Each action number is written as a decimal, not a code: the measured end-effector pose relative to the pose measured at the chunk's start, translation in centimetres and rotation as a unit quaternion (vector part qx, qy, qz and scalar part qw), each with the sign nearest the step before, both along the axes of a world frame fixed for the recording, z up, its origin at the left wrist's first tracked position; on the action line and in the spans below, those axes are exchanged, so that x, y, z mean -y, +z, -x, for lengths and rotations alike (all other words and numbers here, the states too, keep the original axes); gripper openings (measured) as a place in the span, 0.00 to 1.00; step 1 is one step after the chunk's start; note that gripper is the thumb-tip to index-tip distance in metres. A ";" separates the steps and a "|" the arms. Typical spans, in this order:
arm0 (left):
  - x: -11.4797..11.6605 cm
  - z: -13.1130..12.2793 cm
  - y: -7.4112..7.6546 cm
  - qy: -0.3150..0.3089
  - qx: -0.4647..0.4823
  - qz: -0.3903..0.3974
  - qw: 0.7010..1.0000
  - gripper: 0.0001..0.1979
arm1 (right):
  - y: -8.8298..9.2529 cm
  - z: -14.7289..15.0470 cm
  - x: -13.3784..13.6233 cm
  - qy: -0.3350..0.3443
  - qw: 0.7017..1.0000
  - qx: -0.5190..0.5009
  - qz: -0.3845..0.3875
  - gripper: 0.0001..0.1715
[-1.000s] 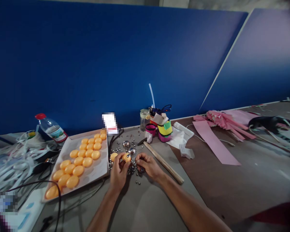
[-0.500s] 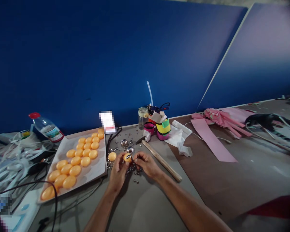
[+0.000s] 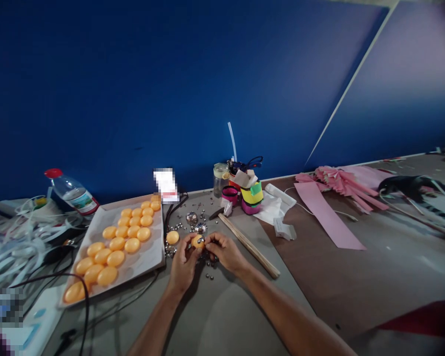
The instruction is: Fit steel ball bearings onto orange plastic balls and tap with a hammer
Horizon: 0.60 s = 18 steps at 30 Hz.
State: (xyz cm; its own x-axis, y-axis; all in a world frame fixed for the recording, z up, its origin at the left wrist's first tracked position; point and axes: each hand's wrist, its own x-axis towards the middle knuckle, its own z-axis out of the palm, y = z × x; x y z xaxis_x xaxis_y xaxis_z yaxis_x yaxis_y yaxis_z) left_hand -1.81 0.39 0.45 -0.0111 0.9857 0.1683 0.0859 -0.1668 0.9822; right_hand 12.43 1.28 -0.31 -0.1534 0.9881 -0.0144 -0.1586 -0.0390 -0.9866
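Observation:
My left hand [image 3: 181, 264] is closed around a small orange ball [image 3: 198, 241] and holds it just above the table. My right hand [image 3: 224, 251] pinches something tiny and shiny against that ball's side. Under both hands lies a scatter of small silver beads [image 3: 206, 269]. Another orange ball [image 3: 172, 237] rests loose on the table, just left of my left hand. A flat tray [image 3: 153, 254] to the left carries several more orange balls in rows.
A wooden stick [image 3: 249, 245] lies diagonally right of my right hand. Behind it stand a jar [image 3: 221, 179] and coloured tape rolls [image 3: 252, 197]. Pink paper strips [image 3: 326, 210] lie at the right. A water bottle [image 3: 69, 193] and tangled white cords [image 3: 18, 237] crowd the left.
My right hand has come up from the bead pile to the ball in my left hand. The view has shifted slightly.

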 end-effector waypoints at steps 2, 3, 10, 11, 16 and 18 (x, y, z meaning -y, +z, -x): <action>0.0 -0.1 0.0 0.000 -0.006 -0.005 1.000 0.19 | 0.1 -0.1 0.1 0.001 1.000 0.026 -0.007 0.07; 0.1 -0.1 -0.1 -0.001 -0.011 -0.007 1.000 0.19 | 0.1 -0.1 0.1 0.002 0.999 0.038 -0.012 0.07; -0.1 0.2 -0.6 -0.005 -0.030 -0.022 0.999 0.18 | -0.1 0.1 0.3 -0.001 0.997 0.069 -0.023 0.06; -0.1 0.2 -0.6 -0.004 -0.030 -0.023 0.999 0.17 | -0.1 0.1 0.3 0.000 0.997 0.068 -0.021 0.06; 0.0 0.1 -0.5 -0.002 -0.030 -0.017 0.999 0.17 | 0.3 0.1 0.4 0.000 0.998 0.058 -0.017 0.04; 0.0 0.1 -0.4 0.002 -0.037 -0.020 0.999 0.17 | 0.2 0.2 0.4 -0.005 0.998 0.060 -0.016 0.03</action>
